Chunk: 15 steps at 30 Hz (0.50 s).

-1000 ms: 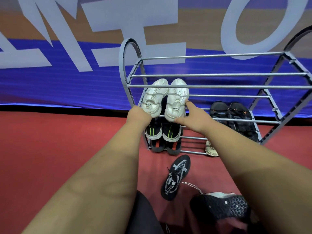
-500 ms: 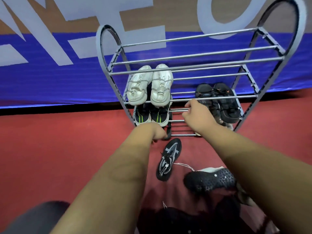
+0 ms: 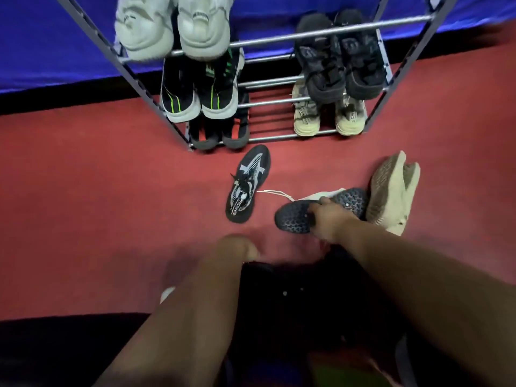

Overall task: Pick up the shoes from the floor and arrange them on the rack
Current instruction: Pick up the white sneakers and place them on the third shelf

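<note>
Right hand (image 3: 325, 219) clamped across the middle of the upturned black shoe (image 3: 293, 223), fingers curled over its far edge, thumb out of sight. Shoe sole-up on the red floor (image 3: 83, 191), long axis roughly left to right and slightly skewed, one end free toward the left, the other hard against a beige shoe (image 3: 391, 191); toe or heel, cannot tell. Something pale tucked under it, too covered to name, with a white lace (image 3: 276, 193) trailing left.

Left hand (image 3: 237, 247) low near the floor, smeared by blur; spread or curled, cannot tell.

Second black shoe (image 3: 248, 185) upright just left of the held one, apart from it, toe toward the rack (image 3: 279, 138), heel toward the person, long axis tipped a little to the right. Beige shoe tipped on its side, sole facing left, lengthwise toward the rack.

On the rack: white pair (image 3: 170, 29) at the upper left, cut off by the top edge; black-and-green pair (image 3: 195, 99) below; dark pair (image 3: 217, 134) on the lowest tier, mostly hidden. At the right end, black pair (image 3: 340, 68) above a tan pair (image 3: 326, 118). Bare bars showing mid-rack between the left and right pairs.

Broad stretch of red floor left of the second black shoe, narrower strip between it and the rack's front edge. Dark shape near the bottom edge, hard to make out.
</note>
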Available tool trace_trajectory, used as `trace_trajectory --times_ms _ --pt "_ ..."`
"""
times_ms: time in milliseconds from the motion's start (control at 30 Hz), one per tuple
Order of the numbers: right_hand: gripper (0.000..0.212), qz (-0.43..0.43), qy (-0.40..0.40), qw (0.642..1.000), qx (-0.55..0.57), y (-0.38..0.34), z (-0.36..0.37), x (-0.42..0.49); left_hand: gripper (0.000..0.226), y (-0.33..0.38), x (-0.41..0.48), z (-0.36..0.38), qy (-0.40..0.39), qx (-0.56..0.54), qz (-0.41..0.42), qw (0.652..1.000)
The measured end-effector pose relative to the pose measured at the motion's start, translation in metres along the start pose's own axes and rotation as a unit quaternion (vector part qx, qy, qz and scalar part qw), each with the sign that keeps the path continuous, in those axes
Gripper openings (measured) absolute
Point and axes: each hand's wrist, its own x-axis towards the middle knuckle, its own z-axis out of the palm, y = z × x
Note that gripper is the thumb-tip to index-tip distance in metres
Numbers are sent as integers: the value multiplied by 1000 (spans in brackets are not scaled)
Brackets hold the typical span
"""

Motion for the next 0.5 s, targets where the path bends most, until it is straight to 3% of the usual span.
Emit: trace_trajectory --times_ms 167,300,400,500 --pt "59 -23 40 994 -99 2 7 3 75 11 3 16 40 88 24 995" --pt "87 23 40 985 -166 14 -2 15 65 16 -1 19 56 65 35 996" --pt "71 20 57 974 -220 25 -8 20 55 25 -3 10 79 23 51 995" --pt "51 -2 72 961 -267 28 -9 22 27 38 -19 -3 93 -42 109 989"
